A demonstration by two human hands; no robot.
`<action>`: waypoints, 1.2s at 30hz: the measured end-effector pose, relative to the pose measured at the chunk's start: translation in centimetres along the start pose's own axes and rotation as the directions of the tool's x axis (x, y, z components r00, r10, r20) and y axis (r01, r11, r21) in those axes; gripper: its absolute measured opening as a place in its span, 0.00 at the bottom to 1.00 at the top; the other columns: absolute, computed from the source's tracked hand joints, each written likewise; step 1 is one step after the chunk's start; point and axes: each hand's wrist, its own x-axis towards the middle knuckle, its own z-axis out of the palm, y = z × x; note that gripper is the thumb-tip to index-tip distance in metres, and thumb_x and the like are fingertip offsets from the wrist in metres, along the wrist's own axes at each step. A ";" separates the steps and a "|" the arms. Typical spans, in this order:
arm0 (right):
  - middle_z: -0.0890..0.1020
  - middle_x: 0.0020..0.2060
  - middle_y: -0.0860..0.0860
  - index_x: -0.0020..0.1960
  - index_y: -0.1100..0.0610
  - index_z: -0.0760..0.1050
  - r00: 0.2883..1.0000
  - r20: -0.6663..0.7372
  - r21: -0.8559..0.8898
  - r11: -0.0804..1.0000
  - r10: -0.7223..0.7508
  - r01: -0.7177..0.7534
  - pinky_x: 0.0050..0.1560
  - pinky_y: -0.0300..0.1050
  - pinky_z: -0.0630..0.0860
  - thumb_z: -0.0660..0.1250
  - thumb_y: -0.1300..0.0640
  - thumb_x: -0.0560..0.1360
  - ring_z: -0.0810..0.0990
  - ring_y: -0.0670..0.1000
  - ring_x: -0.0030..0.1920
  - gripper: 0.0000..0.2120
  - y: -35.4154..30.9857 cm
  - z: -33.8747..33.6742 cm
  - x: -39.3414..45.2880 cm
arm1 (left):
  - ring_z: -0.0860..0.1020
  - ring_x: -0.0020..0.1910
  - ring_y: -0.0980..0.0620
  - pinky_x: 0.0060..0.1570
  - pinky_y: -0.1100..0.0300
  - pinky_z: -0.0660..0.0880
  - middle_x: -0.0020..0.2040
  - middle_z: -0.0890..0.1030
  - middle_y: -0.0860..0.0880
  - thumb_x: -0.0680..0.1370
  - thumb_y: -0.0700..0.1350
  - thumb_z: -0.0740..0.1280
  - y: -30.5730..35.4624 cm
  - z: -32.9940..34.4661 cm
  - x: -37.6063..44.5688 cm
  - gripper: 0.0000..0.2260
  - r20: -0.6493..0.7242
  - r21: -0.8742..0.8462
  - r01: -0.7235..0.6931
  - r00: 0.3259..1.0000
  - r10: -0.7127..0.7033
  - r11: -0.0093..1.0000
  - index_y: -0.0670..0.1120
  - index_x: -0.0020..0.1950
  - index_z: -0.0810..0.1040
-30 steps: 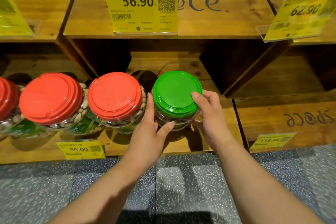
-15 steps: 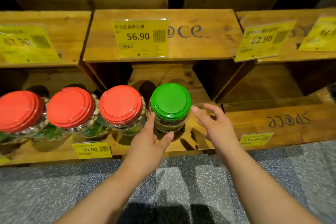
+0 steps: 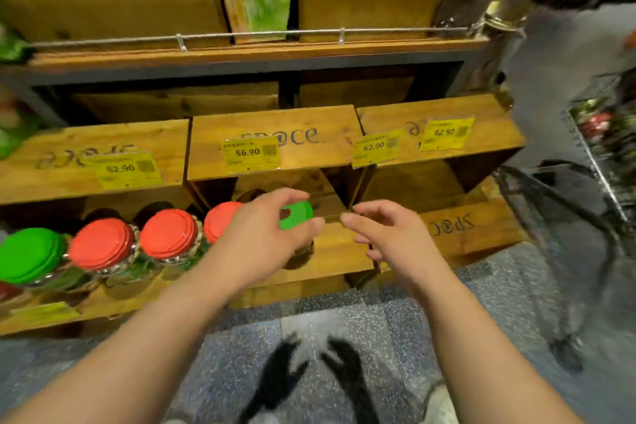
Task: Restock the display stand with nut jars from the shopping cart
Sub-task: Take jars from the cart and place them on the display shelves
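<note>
The green-lid jar (image 3: 296, 215) sits just behind the loose, empty fingers (image 3: 292, 196) of the left hand (image 3: 265, 237). The right hand (image 3: 389, 234) is loose and empty too. Five jars show: three red lids, two green.

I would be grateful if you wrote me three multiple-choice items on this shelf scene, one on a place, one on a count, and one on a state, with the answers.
1. Where does the green-lidded jar nearest the hands stand?
A. at the right end of the jar row
B. on the top shelf
C. on the floor

2. How many red lids show in the row?
A. one
B. three
C. five

3. What are the hands doing?
A. both gripping a jar
B. one lifting a price tag
C. both hold nothing, fingers loosely bent

Answers: 1 A, bare wood lies to its right on the bottom shelf. 2 B, three red-lidded jars sit side by side. 3 C, the left hand and right hand are in front of the shelf, gripping nothing.
</note>
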 end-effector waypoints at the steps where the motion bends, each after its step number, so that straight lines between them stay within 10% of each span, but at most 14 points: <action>1: 0.87 0.48 0.49 0.54 0.50 0.82 1.000 -0.005 -0.005 1.000 -0.008 0.008 0.48 0.45 0.79 0.79 0.46 0.70 0.86 0.49 0.48 0.16 -1.0 -0.5 -1.3 | 0.79 0.60 0.55 0.64 0.52 0.75 0.63 0.81 0.54 0.75 0.59 0.73 1.4 -0.9 -0.8 0.21 -0.002 -0.010 -0.004 1.000 0.004 1.000 0.56 0.66 0.78; 8: 0.86 0.51 0.51 0.57 0.47 0.82 0.999 -0.008 -0.046 0.998 -0.039 0.039 0.55 0.61 0.82 0.81 0.44 0.67 0.86 0.52 0.51 0.21 -6.2 -6.5 -8.3 | 0.78 0.61 0.55 0.64 0.53 0.74 0.64 0.80 0.54 0.75 0.59 0.72 10.8 -3.9 -4.6 0.22 -0.006 -0.093 -0.011 1.000 0.011 0.996 0.55 0.68 0.77; 23: 0.84 0.54 0.46 0.62 0.45 0.79 0.989 0.020 -0.263 0.953 -0.150 0.150 0.45 0.48 0.80 0.80 0.46 0.69 0.83 0.49 0.55 0.23 -16.1 -39.8 -12.1 | 0.76 0.59 0.54 0.54 0.57 0.73 0.68 0.78 0.54 0.76 0.64 0.69 42.5 6.0 -3.5 0.27 -0.034 0.036 -0.177 0.983 0.178 0.984 0.56 0.73 0.72; 36: 0.84 0.53 0.46 0.57 0.44 0.81 0.944 -0.312 -0.189 0.981 -0.105 0.047 0.53 0.62 0.83 0.82 0.43 0.66 0.85 0.52 0.52 0.22 -13.3 -59.5 -20.1 | 0.78 0.63 0.53 0.57 0.60 0.71 0.67 0.79 0.53 0.75 0.65 0.69 61.5 16.5 -3.6 0.28 0.239 0.074 -0.438 0.880 0.411 0.896 0.53 0.72 0.75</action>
